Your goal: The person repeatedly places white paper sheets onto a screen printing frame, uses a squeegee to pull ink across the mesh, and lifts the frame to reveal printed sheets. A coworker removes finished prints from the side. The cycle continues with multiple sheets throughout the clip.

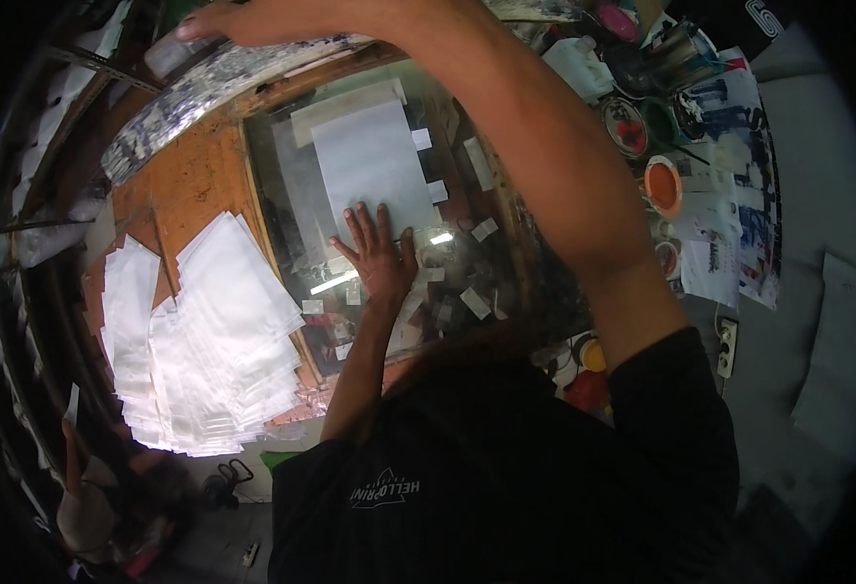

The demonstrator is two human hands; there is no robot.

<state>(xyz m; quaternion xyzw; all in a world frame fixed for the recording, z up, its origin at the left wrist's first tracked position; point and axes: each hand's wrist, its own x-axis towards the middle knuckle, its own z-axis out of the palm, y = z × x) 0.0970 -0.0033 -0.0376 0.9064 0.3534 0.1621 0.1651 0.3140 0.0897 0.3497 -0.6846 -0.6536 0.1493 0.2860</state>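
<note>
white sheet (374,165), orange paint pot (662,185)

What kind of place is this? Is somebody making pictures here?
It looks like a print workshop, probably screen printing. Open pots of orange and red ink stand by a glass-topped table, a white sheet lies under the left hand, and a stack of clear plastic bags waits alongside.

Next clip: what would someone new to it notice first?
The left hand lies flat on a white sheet on the glass table at centre. The right hand reaches to the top edge and grips a raised, paint-spattered frame. A bright stack of clear bags lies at left, paint pots at right.
</note>
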